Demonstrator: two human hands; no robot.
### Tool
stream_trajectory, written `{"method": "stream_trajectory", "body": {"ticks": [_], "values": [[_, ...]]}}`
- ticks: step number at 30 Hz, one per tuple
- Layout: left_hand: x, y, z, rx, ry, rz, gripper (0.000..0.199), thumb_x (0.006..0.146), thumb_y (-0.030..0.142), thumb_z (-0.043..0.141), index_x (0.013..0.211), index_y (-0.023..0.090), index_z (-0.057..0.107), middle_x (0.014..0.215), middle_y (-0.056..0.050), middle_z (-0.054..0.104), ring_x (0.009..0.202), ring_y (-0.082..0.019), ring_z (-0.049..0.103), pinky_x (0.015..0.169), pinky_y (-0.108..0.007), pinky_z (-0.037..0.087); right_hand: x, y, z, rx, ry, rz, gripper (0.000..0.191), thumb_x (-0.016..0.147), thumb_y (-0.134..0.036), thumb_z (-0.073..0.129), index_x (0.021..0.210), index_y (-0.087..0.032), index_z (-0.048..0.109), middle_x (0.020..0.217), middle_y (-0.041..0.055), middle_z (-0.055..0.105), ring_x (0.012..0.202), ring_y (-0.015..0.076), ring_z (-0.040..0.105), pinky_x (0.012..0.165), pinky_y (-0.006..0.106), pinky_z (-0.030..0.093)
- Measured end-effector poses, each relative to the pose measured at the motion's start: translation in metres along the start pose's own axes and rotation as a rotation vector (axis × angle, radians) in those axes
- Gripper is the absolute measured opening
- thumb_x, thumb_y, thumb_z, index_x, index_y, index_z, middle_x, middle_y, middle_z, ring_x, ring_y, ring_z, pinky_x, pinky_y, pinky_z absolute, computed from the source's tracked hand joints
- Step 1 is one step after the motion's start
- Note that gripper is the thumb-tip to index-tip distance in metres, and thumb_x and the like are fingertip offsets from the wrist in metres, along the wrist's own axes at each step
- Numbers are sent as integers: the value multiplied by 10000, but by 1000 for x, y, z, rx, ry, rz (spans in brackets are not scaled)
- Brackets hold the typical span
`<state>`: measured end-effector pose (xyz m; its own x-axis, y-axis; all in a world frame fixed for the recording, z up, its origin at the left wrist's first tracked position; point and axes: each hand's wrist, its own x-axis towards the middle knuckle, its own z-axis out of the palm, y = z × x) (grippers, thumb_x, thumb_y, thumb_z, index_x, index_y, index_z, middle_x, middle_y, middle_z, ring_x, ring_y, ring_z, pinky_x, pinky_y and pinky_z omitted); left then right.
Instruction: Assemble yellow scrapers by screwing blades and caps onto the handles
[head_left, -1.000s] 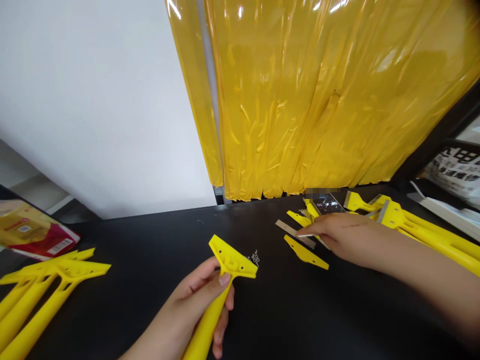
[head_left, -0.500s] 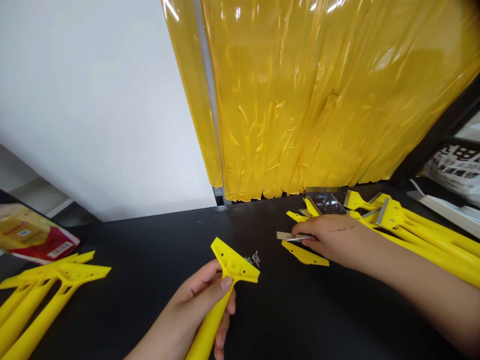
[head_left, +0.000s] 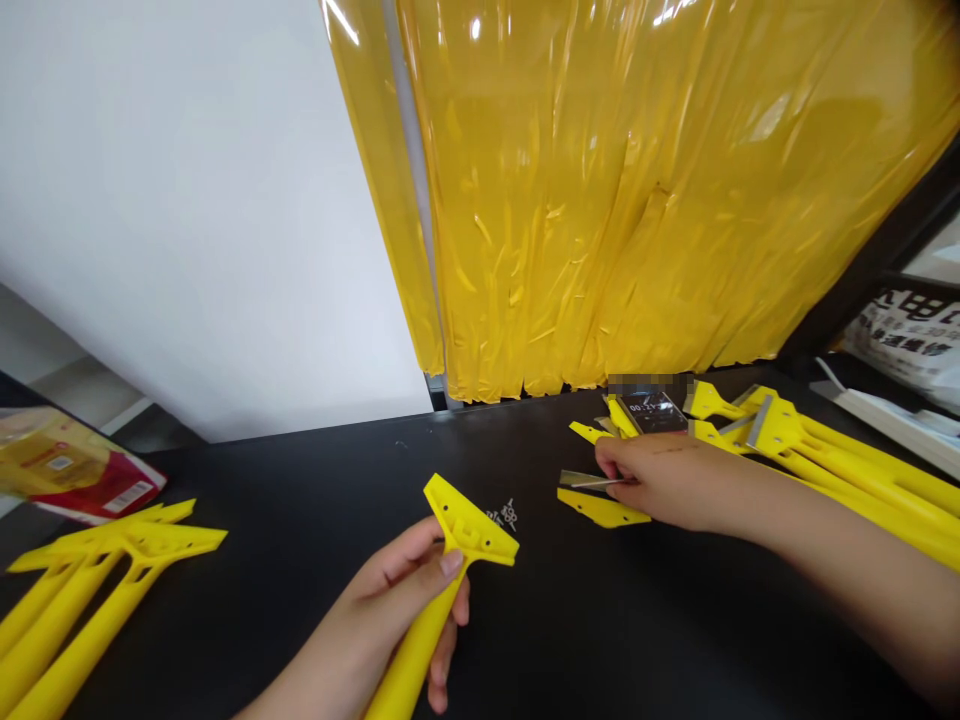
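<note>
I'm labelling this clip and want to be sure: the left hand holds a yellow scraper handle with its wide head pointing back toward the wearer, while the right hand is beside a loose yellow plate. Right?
Not quite: in the head view, the wide head points away from the wearer, toward the yellow curtain. The rest stands.

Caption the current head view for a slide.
Left hand holds a yellow scraper handle; right hand pinches a thin metal blade above a yellow plate.
</note>
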<state>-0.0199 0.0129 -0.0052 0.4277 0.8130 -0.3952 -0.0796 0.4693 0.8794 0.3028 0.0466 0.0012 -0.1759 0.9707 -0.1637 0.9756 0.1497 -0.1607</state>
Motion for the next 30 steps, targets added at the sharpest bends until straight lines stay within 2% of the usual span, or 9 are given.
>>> {"method": "stream_trajectory", "body": {"ticks": [4,8,13,18,21,24,26,30], "values": [[0,-1,0,-1,-7,-3,172,967,369,665,927,202,660,718,14,634,433,-90,532,404,-215,536,1,0,-6,91,-23,-8,121,850,-251,629,751,-255,560,711,-19,636,654,197,596,572,280,299],[1,-5,-4,6,-14,-1,205,973,387,662,907,193,654,729,9,653,435,-87,550,419,-210,525,3,-4,-13,267,-38,-49,166,923,-312,592,771,-246,585,716,-24,580,662,175,548,584,276,327],[2,-13,-7,-6,-50,-23,292,970,434,664,856,165,654,714,-16,678,445,-111,617,424,-200,493,-5,-23,-16,567,-176,-169,276,1005,-447,559,839,-231,600,712,-59,523,663,125,493,595,231,370],[0,-17,-4,-52,-61,-44,280,943,433,713,894,162,667,670,-18,704,452,-131,664,458,-197,494,-20,-40,-15,989,-338,-214,219,974,-377,672,861,-193,635,722,-61,514,651,102,429,577,221,313],[0,-20,-2,-50,-73,-58,338,917,490,740,909,157,680,662,-25,714,450,-140,677,458,-198,489,-23,-46,-17,1104,-393,-237,163,972,-323,688,905,-179,652,757,-51,538,667,97,441,592,217,322],[0,-23,-2,-32,-99,-65,365,903,519,751,934,159,699,664,-29,718,460,-138,679,468,-196,493,-21,-49,-16,1181,-372,-227,100,964,-267,687,953,-183,634,763,-53,548,668,99,474,601,218,350],[-1,-25,-2,-24,-112,-77,357,898,514,762,938,163,706,657,-27,714,471,-127,671,481,-189,490,-19,-52,-11,1198,-318,-167,94,980,-274,662,974,-196,609,732,-56,561,646,103,495,565,220,331],[-3,-26,-2,-14,-116,-96,380,863,534,796,935,169,718,643,-22,704,487,-118,655,493,-186,488,-19,-55,2,1230,-148,-80,316,1055,-472,537,894,-204,583,712,-26,619,582,104,438,526,246,282]]}}
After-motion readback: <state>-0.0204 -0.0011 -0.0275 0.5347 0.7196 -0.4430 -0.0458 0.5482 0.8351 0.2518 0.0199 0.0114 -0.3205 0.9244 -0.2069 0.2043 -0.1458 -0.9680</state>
